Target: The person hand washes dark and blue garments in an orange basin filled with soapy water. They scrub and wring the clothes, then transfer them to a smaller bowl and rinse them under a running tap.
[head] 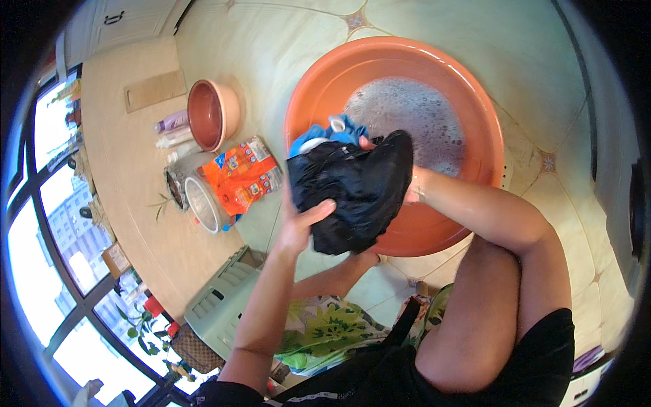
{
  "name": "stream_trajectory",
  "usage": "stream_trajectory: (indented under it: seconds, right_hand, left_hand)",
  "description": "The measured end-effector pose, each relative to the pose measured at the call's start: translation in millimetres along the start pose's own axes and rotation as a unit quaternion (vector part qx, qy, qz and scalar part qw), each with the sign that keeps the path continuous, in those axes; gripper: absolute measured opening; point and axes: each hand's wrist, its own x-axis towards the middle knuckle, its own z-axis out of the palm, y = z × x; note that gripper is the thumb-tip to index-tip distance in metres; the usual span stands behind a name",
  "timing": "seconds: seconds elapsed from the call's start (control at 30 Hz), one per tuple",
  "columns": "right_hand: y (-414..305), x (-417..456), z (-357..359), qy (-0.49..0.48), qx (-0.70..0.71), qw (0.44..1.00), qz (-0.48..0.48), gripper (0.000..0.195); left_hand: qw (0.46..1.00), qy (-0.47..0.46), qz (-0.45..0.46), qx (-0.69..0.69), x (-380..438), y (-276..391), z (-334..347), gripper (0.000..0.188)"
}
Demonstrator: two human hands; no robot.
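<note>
Both my hands grip a bunched black garment [351, 193] held up over the near left rim of a large orange plastic basin [320, 91]. My left hand [300, 219] has its thumb across the front of the cloth. Behind the right edge of the cloth is my right hand [413, 185], mostly hidden, with a fingertip showing at the top. Sudsy water [407, 117] covers the basin's bottom. Just beyond the black cloth, a blue and white garment [330, 131] shows at the basin's left side; what supports it is hidden.
Left of the basin stand a smaller brown-pink tub [229, 114], an orange detergent bag [244, 175], a white bucket [203, 206] and several bottles [173, 122]. A wooden board [155, 91] leans on the wall. A grey-green plastic carrier [218, 292] is beside my left arm.
</note>
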Motion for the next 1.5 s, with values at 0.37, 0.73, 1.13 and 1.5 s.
stream_trajectory:
  seconds: [0.37, 0.73, 1.13, 1.5]
  right_hand:
    - [23.7, 20.7, 12.2, 0.055, -0.133, 0.981, -0.132, 0.044]
    - [9.6, 24.1, -14.9, 0.094, -0.070, 0.981, -0.158, 0.038]
    - [-20.3, -26.7, -45.7, 0.352, -0.287, 0.865, -0.213, 0.041]
    - [-32.2, -56.9, 89.4, 0.475, -0.575, 0.642, -0.180, 0.056]
  left_hand:
    - [0.988, -0.059, -0.076, -0.122, 32.4, -33.1, 6.5, 0.056]
    - [0.987, 0.099, -0.039, -0.124, 45.5, -6.0, 37.1, 0.034]
    - [0.994, -0.097, -0.049, 0.010, 49.0, -70.5, -20.7, 0.053]
    - [0.919, -0.165, 0.068, 0.352, 57.2, -105.7, -56.9, 0.028]
